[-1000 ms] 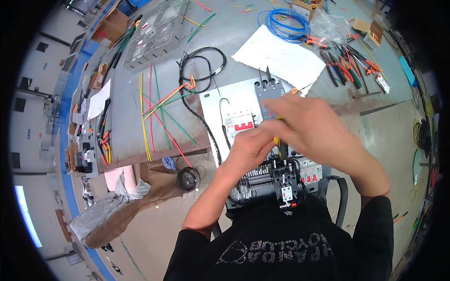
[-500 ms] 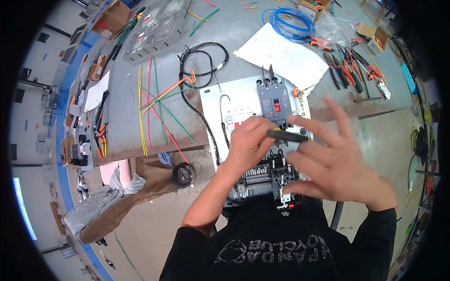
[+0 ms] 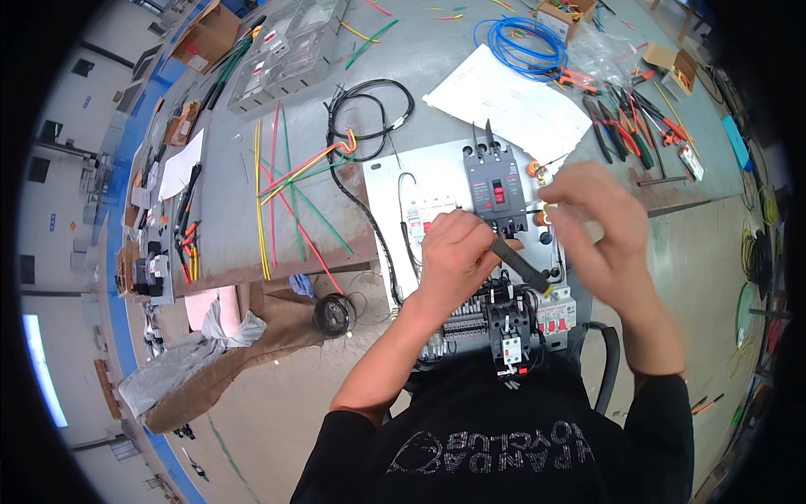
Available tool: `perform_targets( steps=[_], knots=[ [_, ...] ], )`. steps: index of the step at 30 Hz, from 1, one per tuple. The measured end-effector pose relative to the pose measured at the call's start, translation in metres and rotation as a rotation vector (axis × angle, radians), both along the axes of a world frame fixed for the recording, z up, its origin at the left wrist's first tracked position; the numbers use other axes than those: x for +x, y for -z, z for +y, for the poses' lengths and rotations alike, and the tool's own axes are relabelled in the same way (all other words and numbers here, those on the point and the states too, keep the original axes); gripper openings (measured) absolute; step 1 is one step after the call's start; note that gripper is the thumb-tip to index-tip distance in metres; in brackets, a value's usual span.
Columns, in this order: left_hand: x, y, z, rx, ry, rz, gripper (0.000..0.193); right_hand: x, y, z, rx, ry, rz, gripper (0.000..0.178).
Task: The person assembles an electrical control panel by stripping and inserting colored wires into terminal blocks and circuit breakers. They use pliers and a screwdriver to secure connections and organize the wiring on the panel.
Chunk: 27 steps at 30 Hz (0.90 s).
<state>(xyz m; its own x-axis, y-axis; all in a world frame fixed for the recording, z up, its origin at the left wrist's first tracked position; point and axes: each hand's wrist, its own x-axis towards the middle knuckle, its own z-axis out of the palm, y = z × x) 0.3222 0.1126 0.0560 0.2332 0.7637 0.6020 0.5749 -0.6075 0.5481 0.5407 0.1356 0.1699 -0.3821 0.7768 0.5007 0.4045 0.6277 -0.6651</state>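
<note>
My left hand (image 3: 457, 256) is closed around a dark, rod-shaped tool handle (image 3: 522, 265) with a yellow end, pointing down to the right; any shaft is hidden. My right hand (image 3: 600, 227) is somewhat blurred, fingers curved and apart, beside small orange-and-metal parts (image 3: 536, 170) at the panel's right edge. Nothing shows in its grip. Under both hands lies a white mounting panel (image 3: 382, 189). It carries a grey moulded-case breaker (image 3: 495, 181) with a red toggle, a black contactor (image 3: 504, 319), a terminal strip (image 3: 463, 323), and small white breakers (image 3: 556, 315) with red levers.
Red, yellow and green wires (image 3: 285, 189) lie left of a black cable coil (image 3: 369, 118). A paper sheet (image 3: 504, 101), blue wire coil (image 3: 525, 50) and several pliers (image 3: 617, 126) are farther back. Brown cloth (image 3: 269, 336) and a black wire coil (image 3: 334, 315) sit below the table edge.
My right hand has moved up and away from the tool handle, its spread fingers now more curved. The handle in my left hand has tilted from nearly level to sloping down rightward.
</note>
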Motion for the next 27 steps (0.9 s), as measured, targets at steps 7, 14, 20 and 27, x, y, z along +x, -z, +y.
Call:
perform_targets(
  steps=[7, 14, 20, 27],
  knots=[
    [0.004, 0.005, 0.005, -0.03, -0.078, -0.002, 0.028, 0.0, 0.068, -0.015, -0.377, -0.051, 0.116, 0.03],
    [-0.005, 0.003, -0.001, -0.148, 0.051, 0.042, 0.023, -0.023, 0.084, -0.007, -0.136, -0.057, 0.172, 0.019],
    [-0.009, 0.006, -0.001, -0.116, 0.068, 0.023, 0.028, -0.024, 0.1, -0.007, -0.031, 0.009, 0.087, 0.024],
    [-0.005, 0.013, 0.004, -0.097, -0.009, 0.017, 0.026, -0.03, 0.106, -0.003, 0.015, -0.027, 0.102, 0.02]
  ],
)
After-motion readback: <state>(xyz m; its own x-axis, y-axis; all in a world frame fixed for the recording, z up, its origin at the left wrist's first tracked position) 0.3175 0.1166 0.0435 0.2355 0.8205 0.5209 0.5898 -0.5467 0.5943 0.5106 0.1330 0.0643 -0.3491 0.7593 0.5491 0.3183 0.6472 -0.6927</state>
